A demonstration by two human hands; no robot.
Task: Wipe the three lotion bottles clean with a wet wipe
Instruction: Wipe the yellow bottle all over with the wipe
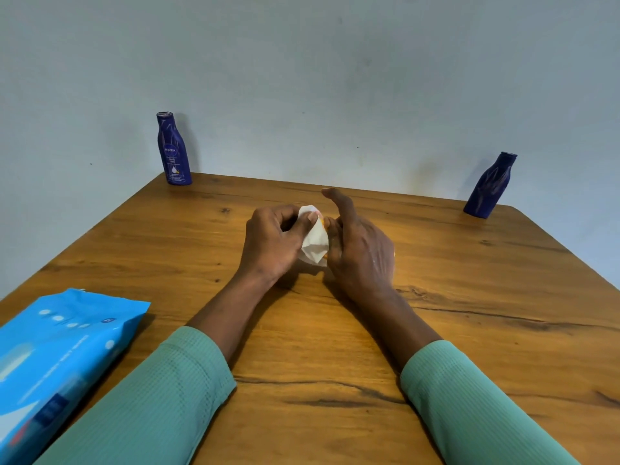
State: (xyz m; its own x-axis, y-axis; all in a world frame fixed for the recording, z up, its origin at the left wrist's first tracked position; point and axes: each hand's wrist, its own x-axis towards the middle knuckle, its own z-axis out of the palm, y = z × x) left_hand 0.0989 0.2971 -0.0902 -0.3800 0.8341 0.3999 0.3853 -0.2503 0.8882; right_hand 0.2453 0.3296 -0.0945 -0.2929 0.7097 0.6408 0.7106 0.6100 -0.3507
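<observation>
Centre frame: left hand (271,243) pinches wet wipe (313,245) against right hand (362,253), whose grip is unseen, likely scrubbing something hidden between them.

My left sleeve (161,397) and right sleeve (469,404): same mint-green fabric, fine grid-textured knit, plain cuffs ending partway along the forearms. Small gold glint on my right hand (360,253), too small to identify.

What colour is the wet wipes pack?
The pack is bright blue with white dots; head view.
</observation>
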